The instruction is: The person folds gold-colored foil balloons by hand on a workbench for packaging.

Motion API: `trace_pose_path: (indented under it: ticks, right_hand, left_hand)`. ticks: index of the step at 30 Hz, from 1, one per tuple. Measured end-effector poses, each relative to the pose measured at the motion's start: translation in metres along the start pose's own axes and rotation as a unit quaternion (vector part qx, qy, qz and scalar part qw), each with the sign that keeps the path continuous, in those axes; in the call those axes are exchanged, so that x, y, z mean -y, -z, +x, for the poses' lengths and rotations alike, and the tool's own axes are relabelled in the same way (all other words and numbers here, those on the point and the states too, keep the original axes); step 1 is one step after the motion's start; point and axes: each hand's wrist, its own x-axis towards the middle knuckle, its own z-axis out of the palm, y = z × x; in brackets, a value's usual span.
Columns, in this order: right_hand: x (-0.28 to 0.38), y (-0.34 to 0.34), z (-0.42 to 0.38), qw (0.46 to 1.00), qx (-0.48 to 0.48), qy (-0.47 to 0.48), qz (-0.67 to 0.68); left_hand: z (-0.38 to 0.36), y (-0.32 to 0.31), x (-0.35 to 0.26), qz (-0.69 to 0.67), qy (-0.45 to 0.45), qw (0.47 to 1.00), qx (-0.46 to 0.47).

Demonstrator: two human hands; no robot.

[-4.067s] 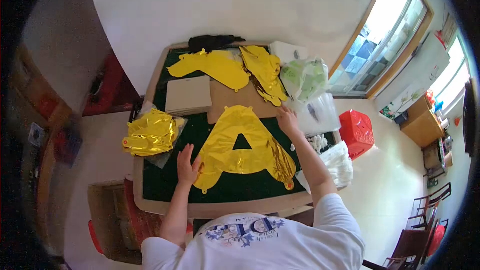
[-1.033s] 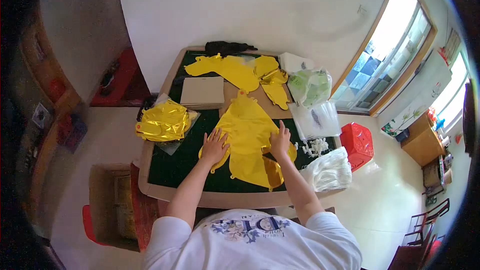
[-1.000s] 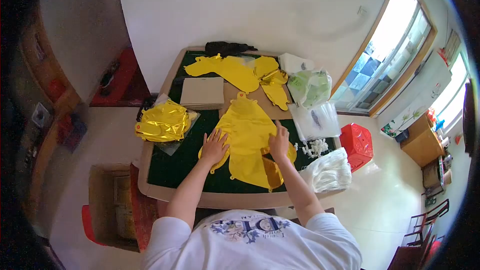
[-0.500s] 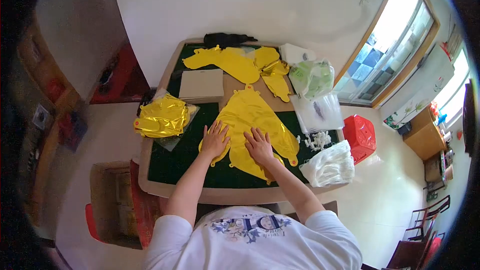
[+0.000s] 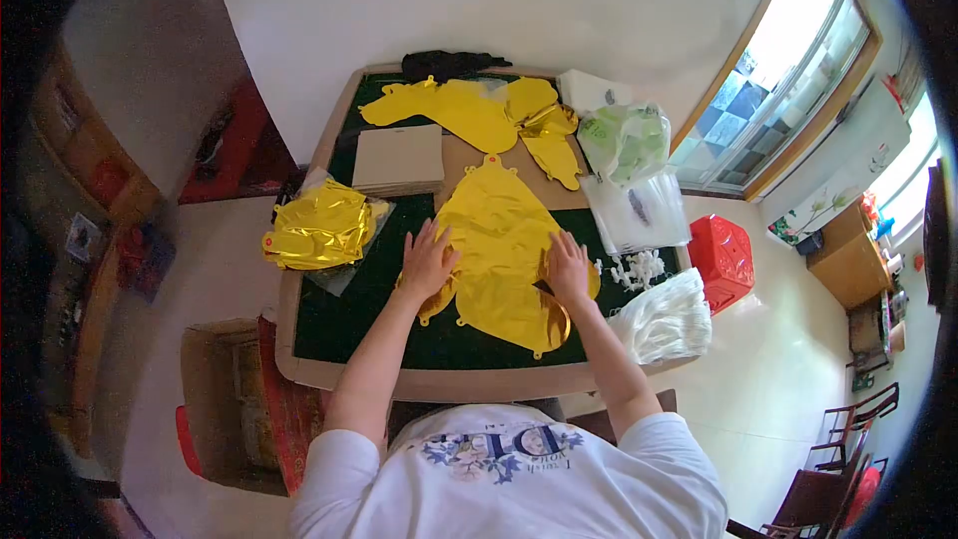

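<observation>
A flat gold foil balloon (image 5: 502, 240) lies on the dark green table top in front of me, small tabs along its rim. On its left edge rests my left hand (image 5: 428, 263), fingers stretched out and apart. My right hand (image 5: 568, 267) lies over the balloon's right side, with its fingers extended. Near that palm the foil is creased and shows a darker, shiny fold. The lower right part of the balloon curls inward, and part of its right lobe is under my hand.
More flat gold foil balloons (image 5: 469, 120) lie at the back, near a stack of beige card (image 5: 398, 162). A bundle of gold foil (image 5: 321, 225) sits left. Clear plastic bags (image 5: 639, 215), white strings (image 5: 664, 319) and a red stool (image 5: 720, 262) are right.
My right hand has moved right, from the balloon's middle to its right side. The right lobe, flat before, is now folded inward. My left hand has barely shifted.
</observation>
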Motion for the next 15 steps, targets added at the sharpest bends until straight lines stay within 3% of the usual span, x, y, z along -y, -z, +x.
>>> trace_pose_path:
  ticks: [2, 3, 5, 8, 13, 15]
  right_hand:
    - [-0.015, 0.005, -0.008, 0.999, -0.006, -0.045, -0.020]
    - [-0.018, 0.003, -0.012, 0.999, -0.003, -0.044, -0.022]
    - [-0.023, -0.002, -0.017, 0.998, -0.047, -0.037, -0.022]
    - [-0.027, -0.009, -0.019, 0.996, -0.070, -0.027, -0.048]
    - [-0.026, -0.009, -0.023, 0.995, -0.086, -0.013, -0.044]
    - [-0.025, -0.007, -0.022, 0.998, -0.039, -0.037, -0.020]
  left_hand:
    - [0.002, 0.011, -0.023, 0.055, -0.095, 0.994, -0.011]
    - [0.000, 0.002, -0.032, 0.052, -0.093, 0.994, -0.011]
    - [-0.007, -0.018, -0.049, 0.060, -0.172, 0.983, 0.014]
    - [-0.019, -0.048, -0.056, 0.051, -0.155, 0.985, 0.058]
    - [-0.022, -0.061, -0.052, 0.066, -0.159, 0.984, 0.052]
    - [-0.020, -0.059, -0.052, 0.069, -0.162, 0.983, 0.049]
